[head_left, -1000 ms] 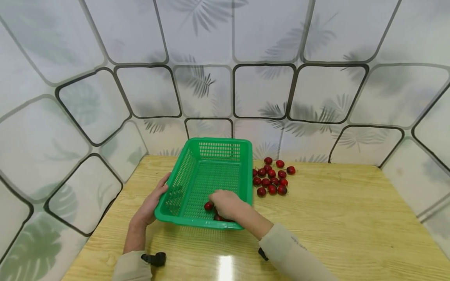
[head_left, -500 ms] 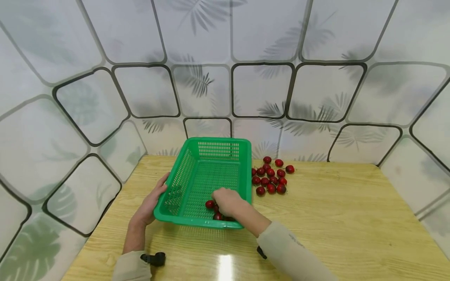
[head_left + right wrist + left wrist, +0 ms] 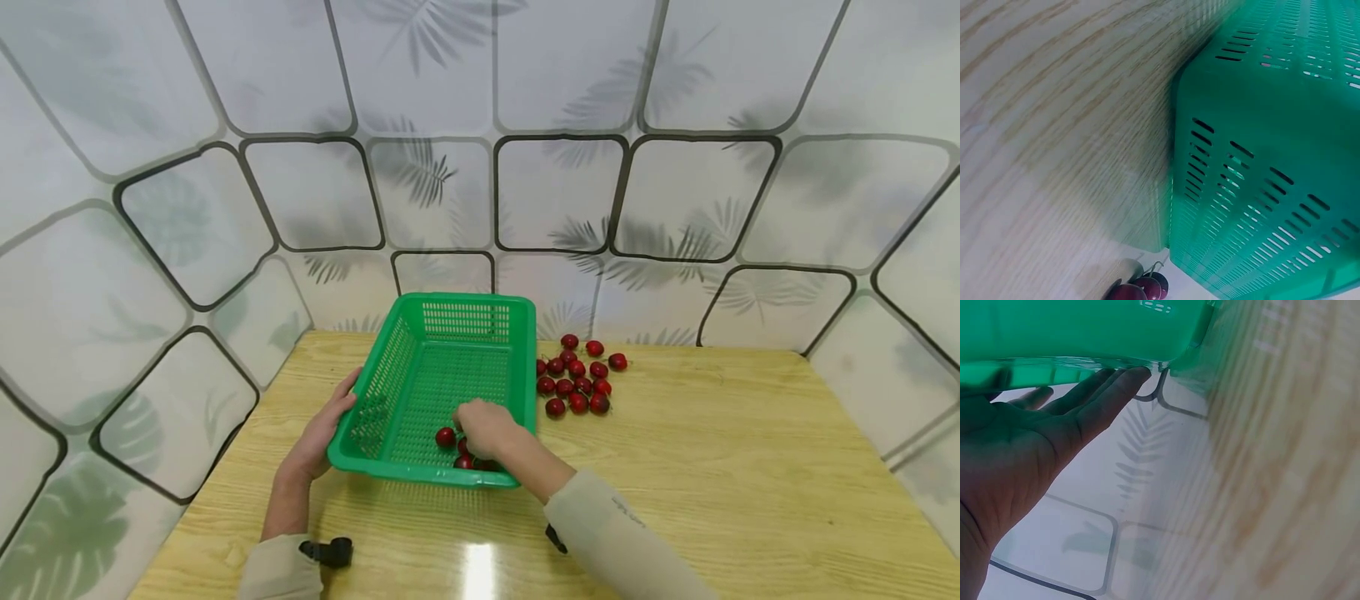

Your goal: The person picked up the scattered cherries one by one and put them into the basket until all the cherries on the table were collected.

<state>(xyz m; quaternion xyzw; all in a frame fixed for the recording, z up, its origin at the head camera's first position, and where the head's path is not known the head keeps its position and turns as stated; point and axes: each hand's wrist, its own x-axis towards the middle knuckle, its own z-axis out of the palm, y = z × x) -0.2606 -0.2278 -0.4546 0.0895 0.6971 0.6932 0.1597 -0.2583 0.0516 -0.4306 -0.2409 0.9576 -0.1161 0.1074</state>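
Observation:
A green plastic basket (image 3: 525, 375) with slotted walls stands on the wooden table. My left hand (image 3: 324, 433) rests against its left side. In the left wrist view, the straight fingers (image 3: 1110, 394) of that hand lie along the basket under its rim. Inside the basket, at its near right corner, my right hand (image 3: 489, 429) reaches down with bent fingers among several dark red cherries. One cherry (image 3: 446, 437) lies just left of the fingers and another cherry (image 3: 463, 461) near the front wall. I cannot tell whether the hidden fingertips hold a cherry.
Right of the basket lies a loose cluster of cherries (image 3: 577, 386) on the table (image 3: 735, 467), some with stems. Some cherries (image 3: 1141, 286) also show beside the basket in the right wrist view. A patterned backdrop (image 3: 562, 196) rises behind the table.
My right hand has shifted slightly right inside the basket, and more of the cherries beside its fingers shows. My left hand and the basket stay in place.

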